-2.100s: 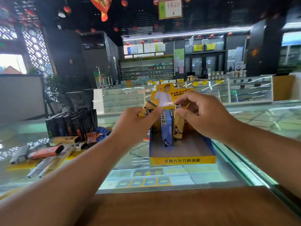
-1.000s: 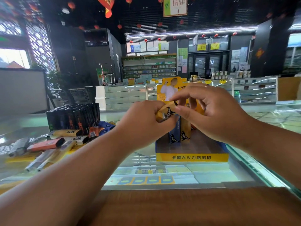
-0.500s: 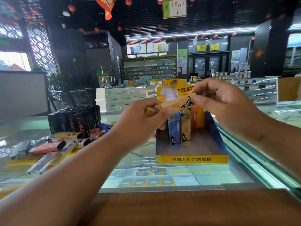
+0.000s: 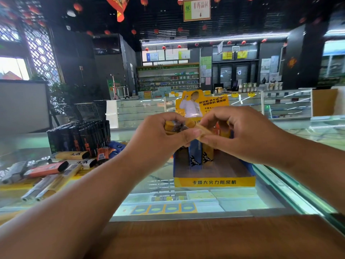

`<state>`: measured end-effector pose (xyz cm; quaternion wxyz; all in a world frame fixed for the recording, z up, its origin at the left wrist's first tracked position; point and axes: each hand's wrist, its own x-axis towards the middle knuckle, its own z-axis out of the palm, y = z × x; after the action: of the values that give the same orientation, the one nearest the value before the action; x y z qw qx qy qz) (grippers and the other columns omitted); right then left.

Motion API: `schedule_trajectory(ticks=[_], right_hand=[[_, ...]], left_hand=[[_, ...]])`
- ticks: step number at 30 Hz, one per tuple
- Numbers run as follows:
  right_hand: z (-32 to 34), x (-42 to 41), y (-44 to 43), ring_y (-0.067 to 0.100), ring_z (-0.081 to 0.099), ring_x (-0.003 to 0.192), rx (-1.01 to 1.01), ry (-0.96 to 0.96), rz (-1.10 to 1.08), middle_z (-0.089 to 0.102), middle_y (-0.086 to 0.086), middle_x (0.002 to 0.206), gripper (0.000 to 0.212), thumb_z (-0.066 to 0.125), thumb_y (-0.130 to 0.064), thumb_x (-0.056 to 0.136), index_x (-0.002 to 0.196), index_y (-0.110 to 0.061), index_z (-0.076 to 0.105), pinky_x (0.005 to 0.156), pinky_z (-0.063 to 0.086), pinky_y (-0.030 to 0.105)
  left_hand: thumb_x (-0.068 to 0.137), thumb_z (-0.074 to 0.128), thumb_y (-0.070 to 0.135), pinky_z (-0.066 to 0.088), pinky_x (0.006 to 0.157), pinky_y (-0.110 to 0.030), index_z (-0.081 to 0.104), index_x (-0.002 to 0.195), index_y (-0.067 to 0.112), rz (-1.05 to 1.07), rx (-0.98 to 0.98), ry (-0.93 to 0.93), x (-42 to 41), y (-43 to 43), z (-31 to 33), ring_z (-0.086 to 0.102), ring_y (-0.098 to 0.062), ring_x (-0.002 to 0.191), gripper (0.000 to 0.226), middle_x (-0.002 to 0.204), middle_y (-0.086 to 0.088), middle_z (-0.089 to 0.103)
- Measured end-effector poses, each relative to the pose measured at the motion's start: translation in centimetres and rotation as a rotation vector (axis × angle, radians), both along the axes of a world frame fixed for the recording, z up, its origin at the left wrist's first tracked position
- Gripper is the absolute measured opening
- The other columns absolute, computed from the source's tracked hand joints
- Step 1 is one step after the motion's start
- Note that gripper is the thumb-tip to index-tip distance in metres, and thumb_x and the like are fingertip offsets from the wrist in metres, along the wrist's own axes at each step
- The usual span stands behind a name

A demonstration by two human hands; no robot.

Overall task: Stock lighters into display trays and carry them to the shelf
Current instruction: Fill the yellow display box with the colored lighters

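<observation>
Together, both arms reach forward, the left hand (image 4: 158,137) and right hand (image 4: 244,135) curled, pinching a yellow lighter (image 4: 203,131) above the tray (image 4: 214,182).

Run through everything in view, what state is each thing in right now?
Yellow lighter: off the tray, held by left hand and right hand.
Display tray: partly filled, front bare.
Blue lighter: upright in tray.
Black lighters: upright, packed together.
Orange lighter: lying flat on counter.
</observation>
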<state>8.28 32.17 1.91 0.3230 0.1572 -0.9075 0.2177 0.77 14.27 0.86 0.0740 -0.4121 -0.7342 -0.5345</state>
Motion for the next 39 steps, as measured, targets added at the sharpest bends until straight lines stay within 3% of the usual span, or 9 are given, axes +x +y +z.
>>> schedule_trajectory(ticks=[3, 7, 11, 15, 19, 26, 29, 32, 39], right_hand=[[0.0, 0.0, 0.3, 0.007, 0.045, 0.047, -0.023, -0.059, 0.028, 0.057, -0.017, 0.057, 0.012, 0.068, -0.035, 0.081, 0.089, -0.028, 0.062, 0.045, 0.034, 0.018], [0.0, -0.3, 1.1, 0.035, 0.059, 0.062, -0.187, -0.084, 0.081, 0.064, 0.001, 0.079, 0.021, 0.069, -0.022, 0.082, 0.098, -0.027, 0.056, 0.061, 0.051, 0.051], [0.0, -0.2, 1.4, 0.032, 0.065, 0.067, -0.232, -0.118, 0.112, 0.062, -0.004, 0.084, 0.047, 0.071, -0.015, 0.083, 0.115, -0.044, 0.050, 0.066, 0.058, 0.042], [-0.1, -0.2, 1.4, 0.027, 0.067, 0.066, -0.220, -0.101, 0.083, 0.061, -0.011, 0.078, 0.043, 0.073, -0.016, 0.082, 0.109, -0.041, 0.053, 0.071, 0.057, 0.045], [-0.3, -0.3, 1.2, 0.023, 0.068, 0.065, -0.206, -0.079, 0.060, 0.062, -0.007, 0.082, 0.036, 0.073, -0.016, 0.081, 0.102, -0.036, 0.052, 0.071, 0.055, 0.051], [-0.5, -0.3, 1.1, 0.012, 0.064, 0.064, -0.114, -0.045, -0.009, 0.060, -0.011, 0.084, 0.030, 0.076, -0.021, 0.079, 0.096, -0.034, 0.055, 0.067, 0.054, 0.037], [-0.7, -0.3, 0.9, 0.007, 0.060, 0.063, -0.046, -0.040, -0.041, 0.062, -0.013, 0.083, 0.027, 0.078, -0.023, 0.078, 0.095, -0.032, 0.058, 0.060, 0.048, 0.021], [-0.6, -0.2, 0.9, 0.007, 0.056, 0.065, 0.034, -0.015, -0.083, 0.060, -0.014, 0.079, 0.025, 0.078, -0.028, 0.077, 0.095, -0.032, 0.060, 0.058, 0.042, 0.016], [-0.6, -0.7, 1.4, -0.005, 0.048, 0.076, 0.126, -0.010, -0.138, 0.048, -0.019, 0.085, 0.018, 0.072, -0.037, 0.077, 0.090, -0.033, 0.060, 0.060, 0.032, 0.010]], left_hand=[[0.073, 0.072, 0.039, 0.041, 0.051, -0.012, 0.073, 0.085, 0.027, -0.001, 0.012, -0.014, -0.2, 0.0, 0.0, 0.051, 0.001, 0.049, 0.017, 0.059, 0.014, 0.065], [0.077, 0.074, 0.040, 0.046, 0.055, -0.019, 0.074, 0.085, 0.029, 0.056, -0.024, -0.017, -0.6, 0.0, -0.2, 0.052, -0.003, 0.053, 0.014, 0.061, 0.010, 0.064], [0.082, 0.072, 0.041, 0.049, 0.058, -0.020, 0.073, 0.081, 0.028, 0.099, -0.079, -0.023, -0.9, 0.0, -0.4, 0.056, -0.004, 0.056, 0.013, 0.063, 0.006, 0.068], [0.084, 0.070, 0.040, 0.039, 0.049, -0.011, 0.073, 0.078, 0.028, 0.100, -0.116, -0.049, -1.1, 0.0, -0.6, 0.050, 0.001, 0.047, 0.014, 0.056, 0.010, 0.063], [0.086, 0.070, 0.035, 0.034, 0.044, -0.009, 0.073, 0.078, 0.024, 0.086, -0.123, -0.064, -1.1, 0.0, -0.7, 0.046, 0.002, 0.041, 0.014, 0.053, 0.010, 0.062], [0.088, 0.068, 0.035, 0.033, 0.045, -0.010, 0.072, 0.081, 0.025, 0.069, -0.175, -0.049, -1.3, 0.0, -0.8, 0.045, 0.002, 0.041, 0.013, 0.055, 0.009, 0.064], [0.091, 0.063, 0.037, 0.037, 0.054, -0.023, 0.072, 0.082, 0.026, 0.055, -0.175, -0.060, -1.4, 0.1, -0.9, 0.044, -0.006, 0.046, 0.017, 0.056, 0.008, 0.064], [0.093, 0.058, 0.041, 0.036, 0.058, -0.032, 0.072, 0.081, 0.027, 0.037, -0.154, -0.064, -1.4, 0.1, -0.8, 0.044, -0.015, 0.052, 0.023, 0.057, 0.005, 0.063], [0.095, 0.051, 0.044, 0.043, 0.057, -0.027, 0.070, 0.078, 0.027, 0.020, -0.136, -0.034, -1.1, 0.1, -0.6, 0.050, -0.010, 0.051, 0.031, 0.057, 0.007, 0.061]])
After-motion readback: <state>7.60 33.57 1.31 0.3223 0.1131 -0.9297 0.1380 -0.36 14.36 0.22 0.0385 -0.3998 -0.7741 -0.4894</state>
